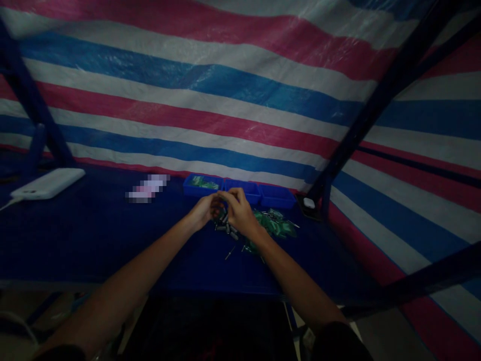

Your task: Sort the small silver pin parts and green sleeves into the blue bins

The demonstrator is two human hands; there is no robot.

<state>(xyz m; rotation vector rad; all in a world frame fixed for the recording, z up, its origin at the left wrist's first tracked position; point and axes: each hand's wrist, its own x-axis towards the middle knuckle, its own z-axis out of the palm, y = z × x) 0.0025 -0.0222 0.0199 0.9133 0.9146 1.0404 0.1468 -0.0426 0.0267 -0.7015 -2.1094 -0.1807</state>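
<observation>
My left hand (205, 210) and my right hand (239, 210) meet over the blue table, fingertips close together. Both have curled fingers, and whatever lies between them is hidden or too small to name. Just under the hands lie several small grey metal cylinders (233, 233). To the right of my right hand spreads a heap of small green packets (276, 224) mixed with thin metal pins. One loose metal pin (230, 252) rests on the table nearer to me. Behind the hands stands a blue tray (185, 189) with green packets in it.
A second blue tray (254, 194) and a third blue tray (278, 196) continue the row. At the left lies a white power bank (50, 184) with a cable. A small white case (308, 203) sits on a dark flat object at right. Blue frame posts (361, 120) and striped sheeting enclose the table.
</observation>
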